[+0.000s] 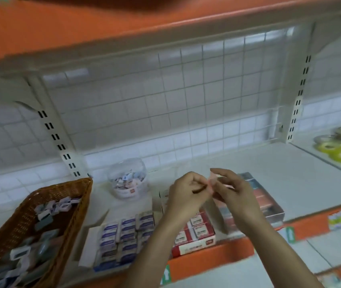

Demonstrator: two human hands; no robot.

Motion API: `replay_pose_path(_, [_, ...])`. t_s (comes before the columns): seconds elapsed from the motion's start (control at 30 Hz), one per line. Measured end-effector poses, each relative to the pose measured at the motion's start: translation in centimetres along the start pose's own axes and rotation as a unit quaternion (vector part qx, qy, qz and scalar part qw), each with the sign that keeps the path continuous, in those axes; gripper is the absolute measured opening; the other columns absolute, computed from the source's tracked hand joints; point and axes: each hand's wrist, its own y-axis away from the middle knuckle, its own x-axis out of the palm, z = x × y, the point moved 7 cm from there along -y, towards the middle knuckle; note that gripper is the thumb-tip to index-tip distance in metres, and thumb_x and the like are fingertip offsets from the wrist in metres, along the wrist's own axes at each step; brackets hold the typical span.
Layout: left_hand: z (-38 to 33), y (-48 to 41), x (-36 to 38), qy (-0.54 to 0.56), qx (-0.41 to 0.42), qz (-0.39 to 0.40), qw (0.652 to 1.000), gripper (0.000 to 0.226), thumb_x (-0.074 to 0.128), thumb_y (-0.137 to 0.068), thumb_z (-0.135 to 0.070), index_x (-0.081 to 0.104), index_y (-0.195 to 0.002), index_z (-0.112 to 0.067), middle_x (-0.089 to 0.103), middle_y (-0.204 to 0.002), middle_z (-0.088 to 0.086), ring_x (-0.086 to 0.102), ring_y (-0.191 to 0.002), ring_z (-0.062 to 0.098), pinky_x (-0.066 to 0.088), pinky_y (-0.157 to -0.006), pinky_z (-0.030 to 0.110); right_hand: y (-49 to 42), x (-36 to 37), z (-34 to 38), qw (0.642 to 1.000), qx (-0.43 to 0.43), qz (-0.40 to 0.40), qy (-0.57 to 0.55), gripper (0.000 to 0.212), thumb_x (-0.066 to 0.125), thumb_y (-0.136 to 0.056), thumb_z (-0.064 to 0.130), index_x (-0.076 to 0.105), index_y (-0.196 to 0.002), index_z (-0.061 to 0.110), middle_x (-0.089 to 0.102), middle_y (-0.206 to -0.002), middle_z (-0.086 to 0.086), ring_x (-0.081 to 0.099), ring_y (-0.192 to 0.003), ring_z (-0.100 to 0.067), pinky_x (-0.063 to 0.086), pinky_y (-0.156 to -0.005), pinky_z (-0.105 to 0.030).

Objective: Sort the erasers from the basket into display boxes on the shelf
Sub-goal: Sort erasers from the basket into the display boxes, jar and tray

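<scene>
Both hands meet above the shelf, over the display boxes. My left hand and my right hand pinch a small pale pink eraser between their fingertips. A brown wicker basket with several loose erasers stands at the left. Below the hands sit a box of blue-and-white erasers, a red box of red-and-white erasers and a clear box with dark and red erasers, each partly hidden by my arms.
A clear round tub of small erasers stands behind the boxes. Rolls of yellow-green tape lie on the shelf section at the right. The white shelf has an orange front edge and a wire grid back.
</scene>
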Motion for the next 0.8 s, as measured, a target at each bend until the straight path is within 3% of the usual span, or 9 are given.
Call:
replay_pose_path(0.1, [-0.7,-0.1,3.1,-0.005,0.017,0.043,0.999,0.011,0.074,-0.081,-0.012,0.066,-0.081,-0.020,0.074,-0.083,-0.001,0.070,-0.082,0.006,0.054,-0.073,0.019,0.1,-3.0,0.5,1.000,0.003,0.002,-0.001,0.033,0.054,-0.087,-0.005,0.070,-0.098,0.022,0.063,-0.095,-0.020,0.065,-0.085,-0.027,0.056,-0.080,-0.041])
replay_pose_path(0.23, [-0.4,-0.4,5.7,-0.034,0.021,0.063,0.997,0.029,0.072,-0.079,-0.002,0.064,-0.071,-0.028,0.074,-0.083,0.002,0.071,-0.082,0.012,0.057,-0.082,0.035,0.2,-5.2,1.0,0.998,0.010,0.063,0.020,0.027,0.056,-0.087,-0.004,0.071,-0.095,0.017,0.069,-0.093,-0.014,0.068,-0.087,-0.025,0.054,-0.072,-0.029])
replay_pose_path(0.3, [-0.5,-0.4,6.4,-0.069,0.038,0.069,0.995,0.029,0.070,-0.080,-0.001,0.067,-0.074,-0.029,0.074,-0.088,-0.002,0.070,-0.085,0.009,0.056,-0.085,0.032,0.1,-6.2,1.2,0.995,-0.002,0.076,0.069,0.025,0.060,-0.085,-0.001,0.070,-0.097,0.018,0.071,-0.092,-0.006,0.068,-0.089,-0.021,0.053,-0.075,-0.027])
replay_pose_path(0.4, [-0.8,-0.3,6.9,-0.244,0.102,0.080,0.961,0.017,0.067,-0.085,-0.009,0.071,-0.096,-0.021,0.070,-0.103,-0.007,0.063,-0.095,0.005,0.047,-0.087,0.021,-0.1,-7.6,1.4,0.972,-0.021,0.080,0.220,0.029,0.069,-0.080,0.005,0.066,-0.094,0.030,0.071,-0.086,0.007,0.067,-0.084,-0.009,0.052,-0.076,-0.022])
replay_pose_path(0.5, [0.6,-0.5,7.1,-0.367,0.107,0.109,0.918,0.022,0.068,-0.085,-0.016,0.068,-0.106,-0.022,0.063,-0.115,-0.006,0.054,-0.107,0.010,0.039,-0.091,0.022,0.1,-8.2,1.4,0.926,-0.019,0.125,0.355,0.026,0.069,-0.078,0.006,0.068,-0.074,0.032,0.069,-0.079,0.010,0.065,-0.077,-0.007,0.048,-0.069,-0.012])
replay_pose_path(0.6, [1.6,-0.6,6.8,-0.356,0.076,0.108,0.925,0.022,0.070,-0.084,-0.021,0.068,-0.106,-0.023,0.061,-0.118,-0.005,0.050,-0.112,0.010,0.038,-0.096,0.027,0.3,-8.5,1.1,0.901,-0.003,0.158,0.405,0.015,0.070,-0.080,0.015,0.069,-0.073,0.027,0.066,-0.081,0.014,0.061,-0.075,0.000,0.043,-0.064,-0.006])
replay_pose_path(0.67, [1.9,-0.6,6.7,-0.342,0.072,0.100,0.932,0.021,0.071,-0.084,-0.022,0.069,-0.104,-0.023,0.062,-0.113,-0.006,0.052,-0.108,0.009,0.040,-0.096,0.027,0.3,-8.7,0.7,0.907,0.026,0.165,0.386,0.006,0.073,-0.077,0.018,0.068,-0.077,0.021,0.066,-0.083,0.010,0.061,-0.074,-0.005,0.044,-0.062,-0.010])
replay_pose_path(0.73, [2.1,-0.6,6.7,-0.339,0.072,0.094,0.933,0.019,0.072,-0.083,-0.024,0.070,-0.102,-0.023,0.063,-0.110,-0.006,0.052,-0.107,0.009,0.040,-0.093,0.026,0.2,-8.8,0.3,0.912,0.060,0.168,0.370,0.012,0.077,-0.073,0.018,0.067,-0.079,0.019,0.066,-0.081,0.004,0.062,-0.075,-0.012,0.047,-0.063,-0.018])
replay_pose_path(0.8, [2.4,-0.6,6.6,-0.339,0.070,0.094,0.934,0.018,0.073,-0.082,-0.026,0.070,-0.100,-0.025,0.064,-0.109,-0.006,0.051,-0.108,0.008,0.039,-0.093,0.025,0.0,-8.5,0.0,0.904,0.075,0.180,0.381,0.009,0.079,-0.072,0.020,0.071,-0.075,0.020,0.069,-0.076,0.006,0.063,-0.073,-0.008,0.046,-0.061,-0.014])
